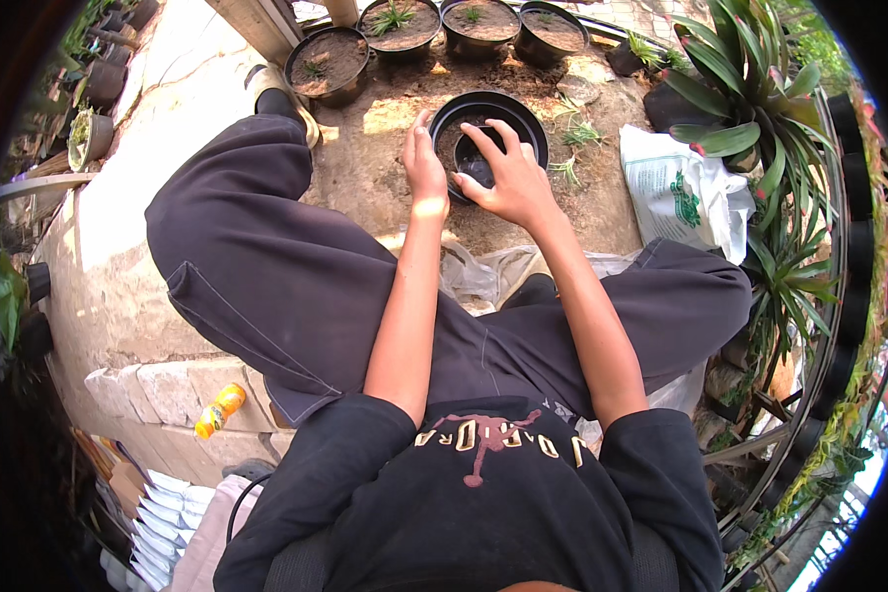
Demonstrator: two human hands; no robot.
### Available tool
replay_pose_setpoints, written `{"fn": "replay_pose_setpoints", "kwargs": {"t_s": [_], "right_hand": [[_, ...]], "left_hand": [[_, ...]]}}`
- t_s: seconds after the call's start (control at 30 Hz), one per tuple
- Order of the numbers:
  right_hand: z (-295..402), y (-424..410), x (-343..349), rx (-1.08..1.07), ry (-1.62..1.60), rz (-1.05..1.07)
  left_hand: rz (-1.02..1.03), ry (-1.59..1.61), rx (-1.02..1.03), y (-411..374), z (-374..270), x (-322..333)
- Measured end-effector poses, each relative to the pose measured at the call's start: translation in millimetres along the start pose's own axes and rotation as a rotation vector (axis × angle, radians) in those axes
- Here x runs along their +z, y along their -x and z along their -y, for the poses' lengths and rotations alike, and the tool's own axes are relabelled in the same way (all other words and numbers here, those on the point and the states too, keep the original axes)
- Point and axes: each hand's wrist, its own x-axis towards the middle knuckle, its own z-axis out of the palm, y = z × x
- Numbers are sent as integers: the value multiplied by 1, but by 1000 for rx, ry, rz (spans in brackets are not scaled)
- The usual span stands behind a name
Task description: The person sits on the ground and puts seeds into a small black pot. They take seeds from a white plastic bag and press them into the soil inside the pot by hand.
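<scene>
A large black plastic pot (527,111) stands on the ground in front of me, with dark soil (446,138) inside. A smaller black pot (476,164) sits within it, surrounded partly by that soil. My right hand (516,177) spans the small pot, thumb and fingers spread at its rim; the palm hides its right side. My left hand (425,169) is held upright along the large pot's left outer side, fingers straight and grasping nothing. Small uprooted-looking green plants (582,134) lie to the right of the large pot.
Several soil-filled black pots with small plants (407,29) line the back. On the right are a white printed plastic bag (666,185) and a broad-leaved bromeliad (740,133). Clear plastic sheeting (473,274) lies between my legs. An orange-capped bottle (220,409) rests on stone blocks (166,388) at left.
</scene>
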Motion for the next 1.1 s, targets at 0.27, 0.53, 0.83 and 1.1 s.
{"fn": "replay_pose_setpoints", "kwargs": {"t_s": [0.27,0.53,0.83,1.1], "right_hand": [[-1,-11,4,73,44,0],[0,-25,20,29,110,39],[4,-45,-18,-38,-113,-313],[-15,-31,-36,77,-203,-336]], "left_hand": [[-13,-33,24,-4,5,-2],[10,60,-9,-7,12,-6],[5,-70,64,-4,8,-4],[-113,-55,-59,6,-3,7]]}}
